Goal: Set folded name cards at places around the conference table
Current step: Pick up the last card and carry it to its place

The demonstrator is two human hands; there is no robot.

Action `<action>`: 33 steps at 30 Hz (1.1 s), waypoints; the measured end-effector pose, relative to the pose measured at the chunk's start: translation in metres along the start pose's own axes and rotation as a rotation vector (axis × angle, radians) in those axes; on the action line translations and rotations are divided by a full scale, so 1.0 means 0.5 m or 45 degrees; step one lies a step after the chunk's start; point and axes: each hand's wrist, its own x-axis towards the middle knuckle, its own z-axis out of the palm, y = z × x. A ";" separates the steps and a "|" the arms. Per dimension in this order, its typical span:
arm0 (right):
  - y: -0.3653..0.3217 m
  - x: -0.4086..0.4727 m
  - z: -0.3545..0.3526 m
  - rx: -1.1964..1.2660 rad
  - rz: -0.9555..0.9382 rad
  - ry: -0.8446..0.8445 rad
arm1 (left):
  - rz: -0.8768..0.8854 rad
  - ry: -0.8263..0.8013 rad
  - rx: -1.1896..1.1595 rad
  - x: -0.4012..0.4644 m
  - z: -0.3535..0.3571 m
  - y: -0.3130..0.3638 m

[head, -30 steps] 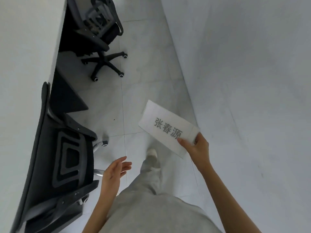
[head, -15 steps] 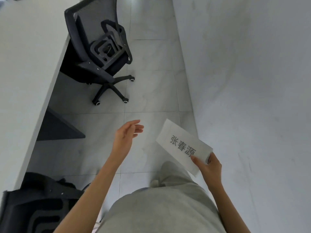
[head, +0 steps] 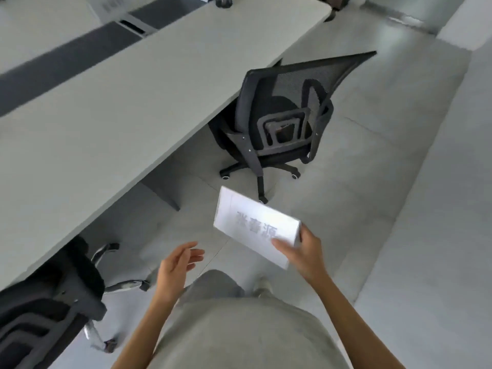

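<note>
My right hand (head: pixel 303 251) pinches the near right corner of a folded white name card (head: pixel 253 225) with grey printed characters, held in the air above the floor. My left hand (head: pixel 178 265) hangs empty beside it, fingers apart, a short way left of the card. The long grey conference table (head: pixel 127 102) runs diagonally across the upper left, its near edge well left of both hands. I see no card on the part of the table near me.
A black mesh office chair (head: pixel 287 121) is pushed partly under the table ahead. A second black chair (head: pixel 48 304) stands at the lower left by the table edge. A white wall (head: pixel 439 209) closes the right side, leaving a tiled aisle between.
The view has swung left and up, bringing the tabletop into sight. The far chair now looks closer. My right hand still holds the card, and the left hand has dropped lower.
</note>
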 end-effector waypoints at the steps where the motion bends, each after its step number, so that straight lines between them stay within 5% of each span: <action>1: -0.029 0.051 0.006 -0.008 -0.050 -0.090 | -0.027 0.088 -0.040 0.009 -0.003 0.005; 8: -0.143 0.329 0.127 -0.086 -0.247 -0.483 | -0.051 0.493 -0.243 0.147 -0.039 0.063; 17: -0.263 0.565 0.263 -0.037 -0.192 -0.522 | 0.150 0.530 -0.208 0.514 -0.177 0.279; 26: -0.535 0.841 0.452 -0.030 -0.467 -0.705 | 0.209 0.679 0.018 0.773 -0.294 0.446; 33: -0.741 1.075 0.595 -0.101 -0.670 -0.993 | 0.199 0.912 -0.149 0.927 -0.359 0.573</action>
